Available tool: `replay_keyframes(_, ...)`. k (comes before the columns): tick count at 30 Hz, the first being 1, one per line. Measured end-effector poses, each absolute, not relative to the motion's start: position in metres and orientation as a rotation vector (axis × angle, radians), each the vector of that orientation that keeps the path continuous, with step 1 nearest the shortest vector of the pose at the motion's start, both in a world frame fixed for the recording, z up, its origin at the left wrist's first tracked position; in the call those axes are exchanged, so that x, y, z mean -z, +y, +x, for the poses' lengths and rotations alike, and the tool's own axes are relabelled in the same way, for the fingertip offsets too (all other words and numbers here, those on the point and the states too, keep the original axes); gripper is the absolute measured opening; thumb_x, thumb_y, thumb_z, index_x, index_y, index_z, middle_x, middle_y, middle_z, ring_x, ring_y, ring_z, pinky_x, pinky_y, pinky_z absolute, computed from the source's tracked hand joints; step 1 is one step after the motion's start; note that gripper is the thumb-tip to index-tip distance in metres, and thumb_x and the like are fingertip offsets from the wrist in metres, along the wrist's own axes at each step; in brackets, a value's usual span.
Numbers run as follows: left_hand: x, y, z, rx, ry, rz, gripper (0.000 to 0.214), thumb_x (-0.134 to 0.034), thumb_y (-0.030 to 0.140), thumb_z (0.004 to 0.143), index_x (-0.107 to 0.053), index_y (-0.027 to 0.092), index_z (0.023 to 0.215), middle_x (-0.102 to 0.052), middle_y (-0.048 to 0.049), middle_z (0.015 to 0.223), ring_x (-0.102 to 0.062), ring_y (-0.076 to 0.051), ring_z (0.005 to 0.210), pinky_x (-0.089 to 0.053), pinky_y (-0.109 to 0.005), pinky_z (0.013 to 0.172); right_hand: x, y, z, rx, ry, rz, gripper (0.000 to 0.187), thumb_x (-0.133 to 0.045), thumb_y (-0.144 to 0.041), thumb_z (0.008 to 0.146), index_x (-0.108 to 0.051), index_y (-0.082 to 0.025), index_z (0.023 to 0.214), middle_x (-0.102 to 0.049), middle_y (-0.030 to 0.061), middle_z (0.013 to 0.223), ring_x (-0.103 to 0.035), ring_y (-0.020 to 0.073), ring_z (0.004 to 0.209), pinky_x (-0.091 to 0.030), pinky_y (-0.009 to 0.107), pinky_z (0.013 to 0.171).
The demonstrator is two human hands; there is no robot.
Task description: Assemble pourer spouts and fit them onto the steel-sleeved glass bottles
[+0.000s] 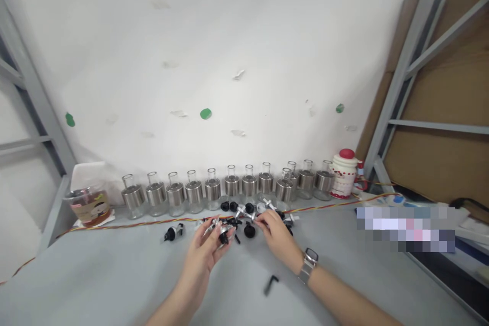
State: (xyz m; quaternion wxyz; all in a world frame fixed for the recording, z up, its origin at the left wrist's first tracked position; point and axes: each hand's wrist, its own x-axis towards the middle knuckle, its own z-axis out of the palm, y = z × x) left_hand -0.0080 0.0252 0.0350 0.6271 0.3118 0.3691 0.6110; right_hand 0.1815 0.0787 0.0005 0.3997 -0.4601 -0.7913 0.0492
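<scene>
My left hand (202, 252) is closed around a black-and-silver bottle stopper (223, 235), held just above the table. My right hand (280, 237), with a watch (308, 265) on its wrist, reaches into a pile of loose parts. Its fingertips pinch the end of a silver fitting (244, 213). Between the hands lies a round black cap (249, 230), among several other black and silver pieces, partly hidden by the fingers. Left of my left hand, another black-and-silver stopper (173, 233) lies on its side. Nearer to me rests a bent black piece (271, 285).
Several glass bottles with metal sleeves (194, 190) line the wall behind the parts. A clear tub (89, 206) stands at the left, a white-and-red jar (343, 175) at the right. A twisted red-and-yellow wire (153, 223) crosses the grey table (114, 275).
</scene>
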Motion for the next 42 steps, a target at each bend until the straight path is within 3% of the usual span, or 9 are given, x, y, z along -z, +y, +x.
replay_keyframes(6, -0.035, 0.024, -0.004, -1.343, 0.937, 0.701, 0.032, -0.067, 0.023, 0.067, -0.052, 0.018, 0.095, -0.063, -0.0083, 0.097, -0.063, -0.024, 0.086, -0.05, -0.034, 0.077, -0.031, 0.061, 0.188, -0.094, -1.931, -1.209, 0.014, -0.038, -0.023, 0.086, -0.051, -0.02, 0.09, -0.056, 0.0036, 0.082, -0.053, 0.0171, 0.079, -0.042, 0.03, 0.072)
replay_keyframes(12, -0.03, 0.024, -0.007, -1.28, 0.931, 0.734, 0.029, -0.065, 0.029, 0.068, -0.056, 0.018, 0.093, -0.065, -0.0051, 0.086, -0.065, -0.021, 0.074, -0.052, -0.031, 0.068, -0.073, 0.018, 0.2, -0.125, -2.092, -1.417, 0.024, -0.034, -0.039, 0.086, -0.053, -0.025, 0.081, -0.062, 0.0011, 0.076, -0.058, 0.0167, 0.064, -0.039, 0.026, 0.052)
replay_keyframes(17, -0.037, 0.017, -0.005, -1.277, 0.989, 0.77, 0.032, -0.063, 0.033, 0.068, -0.057, 0.017, 0.094, -0.062, -0.0046, 0.085, -0.063, -0.019, 0.07, -0.05, -0.031, 0.063, -0.039, -0.027, 0.21, 0.015, -2.288, -1.782, 0.033, -0.049, -0.055, 0.072, -0.052, -0.022, 0.069, -0.062, 0.0048, 0.059, -0.059, 0.0256, 0.05, -0.03, 0.03, 0.04)
replay_keyframes(20, -0.038, 0.016, -0.004, -1.254, 1.052, 0.87, 0.036, -0.06, 0.039, 0.07, -0.057, 0.016, 0.098, -0.061, -0.0044, 0.081, -0.061, -0.016, 0.065, -0.045, -0.022, 0.05, -0.006, -0.038, 0.211, -0.056, -2.411, -1.725, 0.016, -0.063, -0.033, 0.068, -0.053, -0.022, 0.073, -0.064, 0.0054, 0.074, -0.062, 0.0233, 0.058, -0.034, 0.027, 0.042)
replay_keyframes(22, -0.037, 0.016, -0.005, -1.256, 1.099, 0.925, 0.038, -0.06, 0.04, 0.069, -0.058, 0.015, 0.097, -0.061, -0.0048, 0.08, -0.06, -0.015, 0.064, -0.039, -0.019, 0.044, 0.006, -0.038, 0.207, -0.09, -2.445, -1.724, 0.007, -0.056, -0.017, 0.072, -0.053, -0.022, 0.076, -0.062, 0.0057, 0.081, -0.062, 0.0189, 0.058, -0.034, 0.026, 0.041)
replay_keyframes(28, -0.031, 0.026, -0.012, -1.288, 1.169, 1.046, 0.046, -0.068, 0.036, 0.06, -0.057, 0.015, 0.1, -0.067, -0.0089, 0.081, -0.058, -0.02, 0.08, -0.04, -0.019, 0.05, 0.0, -0.004, 0.176, -0.154, -2.42, -1.701, 0.018, -0.041, -0.005, 0.076, -0.054, -0.018, 0.079, -0.059, 0.0108, 0.088, -0.061, 0.0201, 0.065, -0.038, 0.027, 0.049)
replay_keyframes(33, -0.024, 0.028, -0.01, -1.264, 1.104, 1.188, 0.044, -0.07, 0.034, 0.058, -0.059, 0.014, 0.096, -0.067, -0.0069, 0.074, -0.059, -0.019, 0.072, -0.044, -0.023, 0.058, -0.012, 0.04, 0.158, -0.753, -2.129, -1.565, 0.003, -0.054, -0.013, 0.067, -0.055, -0.015, 0.069, -0.061, 0.0098, 0.078, -0.059, 0.0219, 0.072, -0.037, 0.027, 0.058)
replay_keyframes(37, -0.014, 0.027, -0.006, -1.213, 1.026, 1.217, 0.044, -0.072, 0.03, 0.057, -0.059, 0.016, 0.097, -0.067, -0.0066, 0.077, -0.06, -0.019, 0.076, -0.045, -0.028, 0.07, -0.008, 0.062, 0.163, -1.064, -1.981, -1.52, 0.01, -0.054, -0.024, 0.067, -0.051, -0.016, 0.061, -0.055, 0.001, 0.052, -0.054, 0.0144, 0.048, -0.034, 0.024, 0.045)
replay_keyframes(42, -0.01, 0.027, -0.003, -1.224, 1.006, 1.187, 0.05, -0.074, 0.027, 0.053, -0.059, 0.018, 0.1, -0.064, -0.0036, 0.077, -0.058, -0.018, 0.079, -0.045, -0.027, 0.072, -0.005, 0.068, 0.172, -1.469, -1.712, -1.353, 0.019, -0.05, -0.031, 0.069, -0.049, -0.016, 0.081, -0.051, -0.0049, 0.05, -0.042, 0.0066, 0.033, -0.029, 0.019, 0.035)
